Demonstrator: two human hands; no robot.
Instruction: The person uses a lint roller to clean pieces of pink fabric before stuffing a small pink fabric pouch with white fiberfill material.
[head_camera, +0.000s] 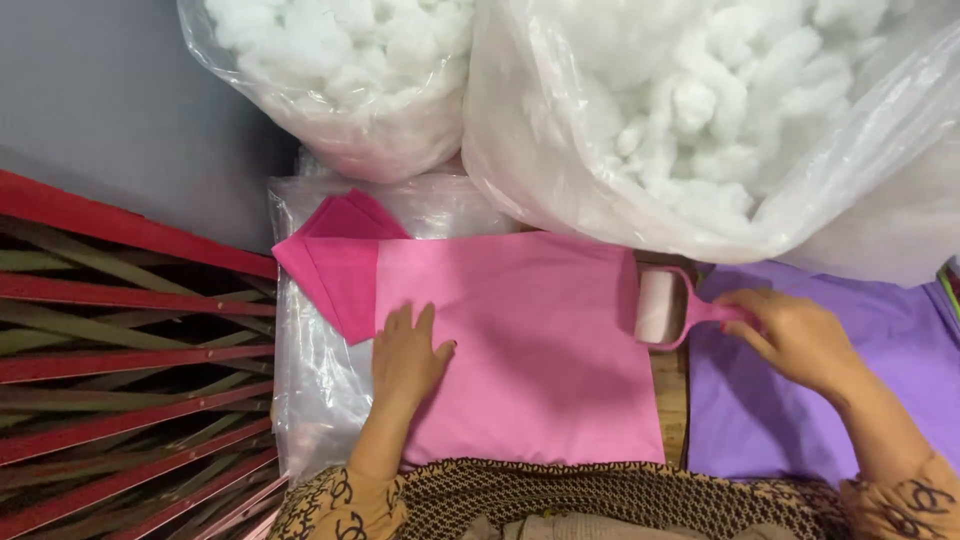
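Tabletop: flat, smooth pink cloth (530, 350)

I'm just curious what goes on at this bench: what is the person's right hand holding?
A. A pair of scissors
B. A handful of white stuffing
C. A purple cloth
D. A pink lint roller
D: the right hand grips the handle of a pink lint roller at the edge of the pink cloth, while the left hand lies flat on that cloth.
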